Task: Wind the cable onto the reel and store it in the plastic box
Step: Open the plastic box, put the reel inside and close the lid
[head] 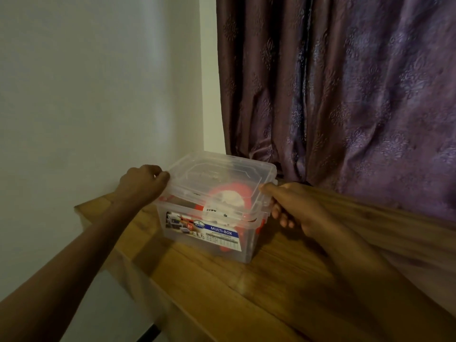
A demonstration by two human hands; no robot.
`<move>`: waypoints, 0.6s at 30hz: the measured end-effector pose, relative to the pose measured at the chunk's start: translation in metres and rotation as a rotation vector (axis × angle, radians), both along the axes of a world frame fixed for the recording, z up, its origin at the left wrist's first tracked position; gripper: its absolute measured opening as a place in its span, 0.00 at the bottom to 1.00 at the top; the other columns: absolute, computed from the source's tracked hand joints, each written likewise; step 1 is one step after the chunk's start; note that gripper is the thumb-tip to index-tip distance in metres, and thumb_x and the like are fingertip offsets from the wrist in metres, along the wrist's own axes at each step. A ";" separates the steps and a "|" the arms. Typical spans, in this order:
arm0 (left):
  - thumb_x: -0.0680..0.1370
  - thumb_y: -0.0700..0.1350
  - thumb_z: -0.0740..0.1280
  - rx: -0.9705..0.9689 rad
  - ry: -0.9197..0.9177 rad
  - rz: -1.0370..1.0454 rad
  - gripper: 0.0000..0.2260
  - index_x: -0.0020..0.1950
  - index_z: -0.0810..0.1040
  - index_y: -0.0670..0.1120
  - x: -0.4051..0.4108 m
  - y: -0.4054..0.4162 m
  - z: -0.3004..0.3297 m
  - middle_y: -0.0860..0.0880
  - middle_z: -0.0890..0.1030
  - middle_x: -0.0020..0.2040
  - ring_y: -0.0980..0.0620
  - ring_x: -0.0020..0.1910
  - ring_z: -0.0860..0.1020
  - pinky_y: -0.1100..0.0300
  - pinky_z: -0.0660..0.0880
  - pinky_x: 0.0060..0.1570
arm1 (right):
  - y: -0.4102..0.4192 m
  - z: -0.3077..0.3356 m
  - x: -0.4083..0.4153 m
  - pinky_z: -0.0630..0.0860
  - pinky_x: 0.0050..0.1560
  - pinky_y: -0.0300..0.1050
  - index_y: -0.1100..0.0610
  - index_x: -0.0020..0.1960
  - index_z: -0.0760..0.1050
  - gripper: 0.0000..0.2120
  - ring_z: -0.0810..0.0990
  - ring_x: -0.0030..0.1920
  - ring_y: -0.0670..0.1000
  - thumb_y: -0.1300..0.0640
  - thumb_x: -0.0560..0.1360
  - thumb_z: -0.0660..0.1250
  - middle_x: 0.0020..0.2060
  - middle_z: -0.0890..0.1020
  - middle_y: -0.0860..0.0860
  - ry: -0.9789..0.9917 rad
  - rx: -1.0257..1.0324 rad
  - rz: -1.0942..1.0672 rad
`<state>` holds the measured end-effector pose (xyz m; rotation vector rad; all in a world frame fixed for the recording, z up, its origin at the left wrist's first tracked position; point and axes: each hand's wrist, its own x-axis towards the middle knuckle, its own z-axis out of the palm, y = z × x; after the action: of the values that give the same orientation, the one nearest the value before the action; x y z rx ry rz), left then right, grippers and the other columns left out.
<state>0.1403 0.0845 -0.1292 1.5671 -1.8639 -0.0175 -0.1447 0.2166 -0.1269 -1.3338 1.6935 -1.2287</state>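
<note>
A clear plastic box (197, 240) with a "MULTI-BOX" label stands on a wooden table (246, 292). Its clear lid (217, 174) lies on top. Through the plastic shows a red and white reel (229, 196) inside the box; the cable on it is too faint to make out. My left hand (143, 183) grips the lid's left edge, thumb on top. My right hand (291, 206) holds the lid's right edge, fingers curled down over the box's rim.
A purple patterned curtain (345, 95) hangs right behind the box and reaches the tabletop. A pale wall (86, 95) is on the left. The table's left edge (103, 243) runs diagonally below my left forearm.
</note>
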 end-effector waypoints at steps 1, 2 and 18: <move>0.81 0.52 0.62 -0.013 -0.013 0.006 0.15 0.55 0.84 0.44 0.002 0.002 0.000 0.38 0.84 0.46 0.41 0.41 0.77 0.55 0.71 0.41 | 0.000 0.000 -0.001 0.60 0.19 0.36 0.58 0.40 0.75 0.19 0.68 0.18 0.48 0.41 0.73 0.64 0.21 0.76 0.50 0.031 0.022 0.007; 0.80 0.52 0.63 -0.023 -0.030 0.012 0.15 0.55 0.84 0.45 0.004 0.004 0.001 0.39 0.84 0.45 0.40 0.42 0.79 0.55 0.72 0.41 | -0.001 0.000 -0.002 0.60 0.20 0.36 0.58 0.39 0.75 0.20 0.68 0.18 0.49 0.40 0.73 0.65 0.21 0.76 0.50 0.063 0.042 0.009; 0.79 0.52 0.66 0.133 -0.163 0.024 0.09 0.45 0.79 0.48 0.010 0.013 0.011 0.49 0.80 0.26 0.52 0.23 0.80 0.64 0.73 0.28 | -0.006 0.000 -0.017 0.64 0.20 0.36 0.56 0.34 0.72 0.22 0.70 0.18 0.49 0.38 0.70 0.65 0.20 0.76 0.51 0.192 0.214 0.101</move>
<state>0.1507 0.0974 -0.1178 1.7263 -2.0047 -0.0034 -0.1613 0.2106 -0.1271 -1.4221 1.8082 -0.8580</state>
